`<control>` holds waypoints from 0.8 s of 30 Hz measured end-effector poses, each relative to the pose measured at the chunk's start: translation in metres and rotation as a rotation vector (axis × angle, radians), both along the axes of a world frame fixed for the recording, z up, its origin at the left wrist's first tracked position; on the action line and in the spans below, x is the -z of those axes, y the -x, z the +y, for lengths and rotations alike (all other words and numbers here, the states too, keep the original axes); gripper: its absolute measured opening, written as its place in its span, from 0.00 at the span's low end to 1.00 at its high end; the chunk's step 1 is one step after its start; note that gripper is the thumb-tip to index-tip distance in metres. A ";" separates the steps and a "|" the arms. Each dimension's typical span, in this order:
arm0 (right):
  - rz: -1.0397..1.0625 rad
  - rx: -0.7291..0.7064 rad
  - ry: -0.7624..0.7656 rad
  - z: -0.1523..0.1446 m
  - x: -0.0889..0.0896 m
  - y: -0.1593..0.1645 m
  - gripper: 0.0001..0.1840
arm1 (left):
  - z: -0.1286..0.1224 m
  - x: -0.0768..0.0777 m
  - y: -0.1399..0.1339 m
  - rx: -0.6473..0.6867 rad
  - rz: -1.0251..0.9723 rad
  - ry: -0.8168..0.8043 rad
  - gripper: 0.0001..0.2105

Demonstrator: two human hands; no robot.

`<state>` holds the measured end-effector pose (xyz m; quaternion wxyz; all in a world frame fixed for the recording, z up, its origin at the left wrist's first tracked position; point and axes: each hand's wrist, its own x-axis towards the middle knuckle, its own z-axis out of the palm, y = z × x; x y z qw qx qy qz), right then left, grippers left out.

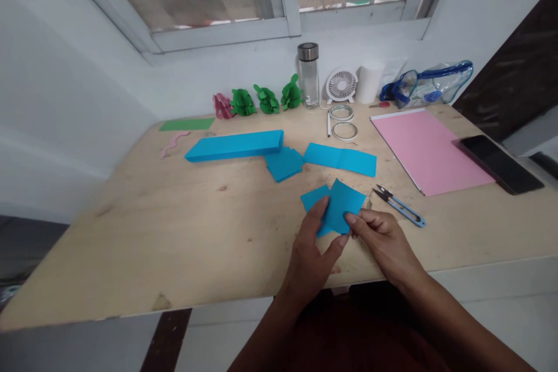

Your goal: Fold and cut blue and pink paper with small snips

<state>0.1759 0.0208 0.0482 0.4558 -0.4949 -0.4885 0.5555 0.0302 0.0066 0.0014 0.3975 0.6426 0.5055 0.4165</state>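
Observation:
Between my two hands is a small blue paper square (343, 204), raised over the near part of the table. My left hand (310, 250) grips its left and lower edges with fingers and thumb. With thumb above and curled fingers below, my right hand (381, 235) pinches its lower right corner. Another blue paper piece (314, 195) shows partly behind the square. Beyond my hands lie a creased blue paper strip (342, 158), a small pile of blue squares (284, 164) and a long folded blue paper stack (238, 145). Thread snips (401, 206) rest right of my right hand.
Pink paper sheets (436, 151) and a black phone (501, 164) lie at the right. Along the wall stand green paper shapes (267, 99), a glass bottle (309, 75), a small white fan (342, 85) and a clear pouch (431, 86). Tape rolls (344, 131) sit before them.

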 end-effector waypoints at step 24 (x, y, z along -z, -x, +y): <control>-0.197 0.142 -0.131 -0.001 0.012 0.007 0.17 | -0.008 -0.023 -0.010 -0.089 0.077 -0.217 0.13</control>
